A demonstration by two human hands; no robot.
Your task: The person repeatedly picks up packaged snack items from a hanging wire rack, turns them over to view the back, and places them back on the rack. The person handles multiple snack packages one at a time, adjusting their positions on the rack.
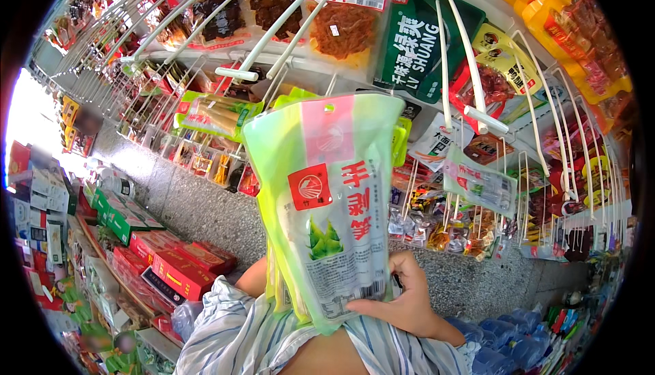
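A stack of pale-green plastic packets of bamboo shoots [327, 196] hangs in front of my body, bearing a red emblem, red writing and a picture of green shoots. My right hand [407, 298] grips the lower right edge of the front packet, its thumb on the printed face. Behind the stack my left hand is hidden; only a bit of the left forearm [253, 278] shows beside the packets. A similar pale-green packet [481, 180] hangs to the right on the display rack. A bright green and yellow packet [217, 114] hangs at the left, just beyond the stack.
White metal display hooks [291, 22] jut towards me, with a flat red-brown snack packet [344, 27] and a dark green packet [422, 42] on the wall behind. Red boxes [184, 272] lie at the left above the speckled floor [204, 206]. Large water bottles [506, 339] stand at the lower right.
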